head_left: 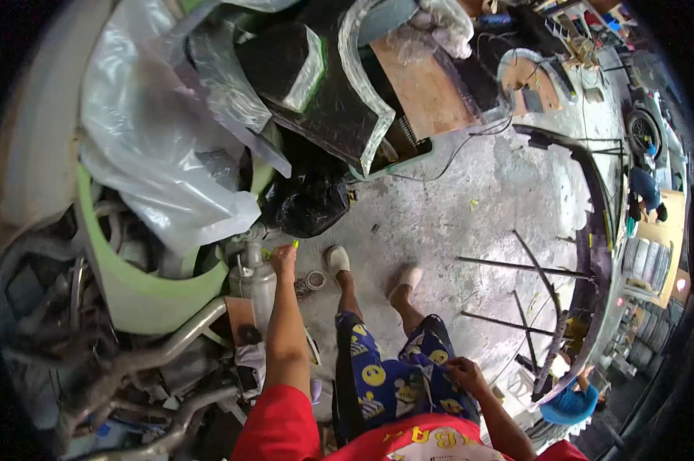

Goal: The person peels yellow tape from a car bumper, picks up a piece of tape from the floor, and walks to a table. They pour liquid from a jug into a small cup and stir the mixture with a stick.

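Note:
My left hand [284, 263] reaches forward and is closed, with a small bright yellow-green piece [295, 244] showing at its fingertips; its kind is too small to make out. Below that hand stands a silver metal canister [253, 284], and an open round tin [315, 280] is on the floor beside it. A black plastic bag [304, 203] bulges just beyond the hand. My right hand [466, 376] is held low against my blue patterned shorts [393, 388], fingers curled together. Whatever those fingers hold, if anything, is hidden.
Bent metal exhaust pipes [170, 346] and a pale green curved panel [143, 296] crowd the left. Clear plastic sheeting [162, 146] drapes above them. A large curved frame with thin bars [585, 253] stands right, near a person in blue [569, 403]. A cable [447, 165] crosses the concrete floor.

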Action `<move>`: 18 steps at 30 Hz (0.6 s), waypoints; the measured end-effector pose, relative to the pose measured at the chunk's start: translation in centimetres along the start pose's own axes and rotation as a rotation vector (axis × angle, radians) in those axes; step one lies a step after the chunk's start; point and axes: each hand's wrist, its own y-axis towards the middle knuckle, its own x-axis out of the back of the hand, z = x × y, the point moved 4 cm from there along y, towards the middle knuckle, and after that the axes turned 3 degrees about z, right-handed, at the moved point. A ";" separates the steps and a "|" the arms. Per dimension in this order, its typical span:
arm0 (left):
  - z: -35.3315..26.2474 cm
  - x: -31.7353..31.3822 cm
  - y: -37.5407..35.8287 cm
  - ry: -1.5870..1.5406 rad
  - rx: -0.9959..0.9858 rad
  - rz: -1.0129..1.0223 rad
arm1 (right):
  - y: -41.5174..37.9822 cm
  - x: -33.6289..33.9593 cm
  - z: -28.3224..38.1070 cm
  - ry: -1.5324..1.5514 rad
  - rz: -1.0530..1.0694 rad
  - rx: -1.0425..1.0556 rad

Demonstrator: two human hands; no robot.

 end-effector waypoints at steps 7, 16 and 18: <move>6.3 -8.3 17.2 0.487 -0.110 0.160 | 6.4 -4.0 -0.3 0.311 0.047 -0.200; 9.7 -5.6 26.7 1.266 -0.204 -0.079 | 7.0 -6.7 -1.9 0.316 0.011 -0.395; 9.2 -5.3 27.6 1.223 0.007 0.142 | 6.9 -6.9 -1.5 0.388 -0.012 -0.443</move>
